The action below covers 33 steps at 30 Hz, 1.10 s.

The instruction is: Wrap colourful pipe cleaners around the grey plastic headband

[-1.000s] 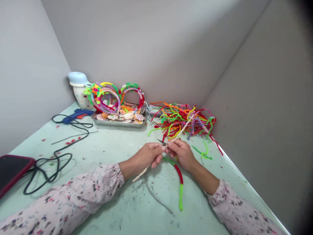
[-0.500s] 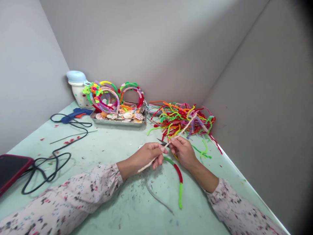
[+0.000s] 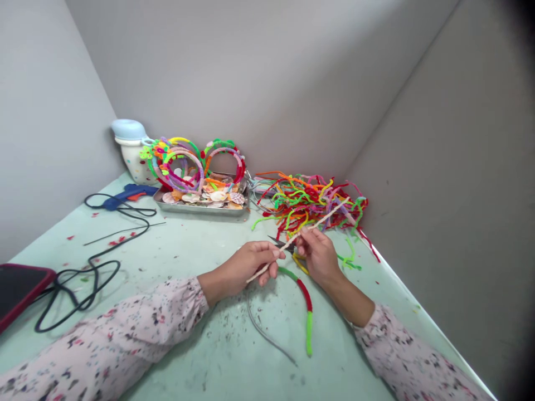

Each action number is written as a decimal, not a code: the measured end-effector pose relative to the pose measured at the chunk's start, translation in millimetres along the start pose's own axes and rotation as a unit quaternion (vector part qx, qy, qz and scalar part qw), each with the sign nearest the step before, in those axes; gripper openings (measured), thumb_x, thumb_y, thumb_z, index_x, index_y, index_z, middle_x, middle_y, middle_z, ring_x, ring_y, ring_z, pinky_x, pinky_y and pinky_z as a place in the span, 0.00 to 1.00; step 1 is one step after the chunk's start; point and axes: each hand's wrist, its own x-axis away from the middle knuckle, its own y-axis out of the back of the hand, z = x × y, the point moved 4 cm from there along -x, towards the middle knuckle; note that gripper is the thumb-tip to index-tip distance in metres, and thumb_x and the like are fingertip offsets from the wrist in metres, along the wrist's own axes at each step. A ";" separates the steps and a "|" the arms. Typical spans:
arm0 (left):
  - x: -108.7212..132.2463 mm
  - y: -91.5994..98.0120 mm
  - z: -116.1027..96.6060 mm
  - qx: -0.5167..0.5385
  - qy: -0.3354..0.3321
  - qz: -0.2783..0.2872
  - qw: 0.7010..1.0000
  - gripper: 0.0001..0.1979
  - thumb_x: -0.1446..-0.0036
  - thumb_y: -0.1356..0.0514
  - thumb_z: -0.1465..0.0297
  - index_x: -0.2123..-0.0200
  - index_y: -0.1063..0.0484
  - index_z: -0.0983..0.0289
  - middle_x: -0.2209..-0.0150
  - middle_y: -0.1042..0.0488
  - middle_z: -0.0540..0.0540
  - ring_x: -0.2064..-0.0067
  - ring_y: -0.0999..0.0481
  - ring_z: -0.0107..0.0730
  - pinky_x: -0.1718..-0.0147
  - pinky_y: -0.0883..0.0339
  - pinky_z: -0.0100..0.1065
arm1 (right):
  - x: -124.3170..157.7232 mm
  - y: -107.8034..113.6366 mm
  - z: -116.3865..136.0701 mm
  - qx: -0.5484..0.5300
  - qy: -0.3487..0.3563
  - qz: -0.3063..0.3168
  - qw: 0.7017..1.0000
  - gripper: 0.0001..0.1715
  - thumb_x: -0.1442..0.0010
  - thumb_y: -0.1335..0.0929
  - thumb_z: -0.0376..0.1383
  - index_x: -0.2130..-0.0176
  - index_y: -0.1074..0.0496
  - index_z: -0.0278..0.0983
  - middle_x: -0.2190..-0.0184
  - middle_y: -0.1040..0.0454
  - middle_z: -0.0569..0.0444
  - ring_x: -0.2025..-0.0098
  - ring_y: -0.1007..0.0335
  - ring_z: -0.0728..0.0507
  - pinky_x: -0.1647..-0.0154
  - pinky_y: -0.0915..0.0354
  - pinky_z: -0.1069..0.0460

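Observation:
A cream pipe cleaner (image 3: 332, 212) runs slantwise through both hands, its long end up to the right. My left hand (image 3: 257, 263) pinches it near its lower end, between thumb and fingers. Farther up, my right hand (image 3: 316, 252) has its thumb and fingers closed on the same strand. Below the hands lies a headband (image 3: 306, 301), wrapped in green and red on its right side, while its left side is a bare grey band (image 3: 264, 333). Its top is partly hidden by my left hand. Dark pointed blades (image 3: 277, 242) and yellow handles (image 3: 300, 264) show between my hands.
At the back right is a tangled heap of coloured pipe cleaners (image 3: 309, 195). A metal tray (image 3: 200, 210) bears shells and several wrapped headbands (image 3: 184, 167). To the left are a blue glue gun (image 3: 129, 195), its black cord (image 3: 94, 262), a white cup (image 3: 137, 161) and a phone (image 3: 25, 292).
The cream pipe cleaner has shifted up and to the right through my left fingers. My right hand has moved slightly right with it, showing more of the yellow handles.

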 end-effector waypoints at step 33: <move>-6.0 12.7 0.3 -0.008 -0.033 -0.024 0.999 0.08 0.47 0.42 0.67 0.68 0.31 0.68 0.80 0.30 0.49 0.87 0.40 0.16 0.89 0.52 0.20 | -8.6 10.9 4.8 -0.036 0.056 -0.026 0.997 0.14 0.44 0.33 0.45 0.69 0.30 0.36 0.77 0.33 0.59 0.82 0.41 0.55 0.84 0.47 0.58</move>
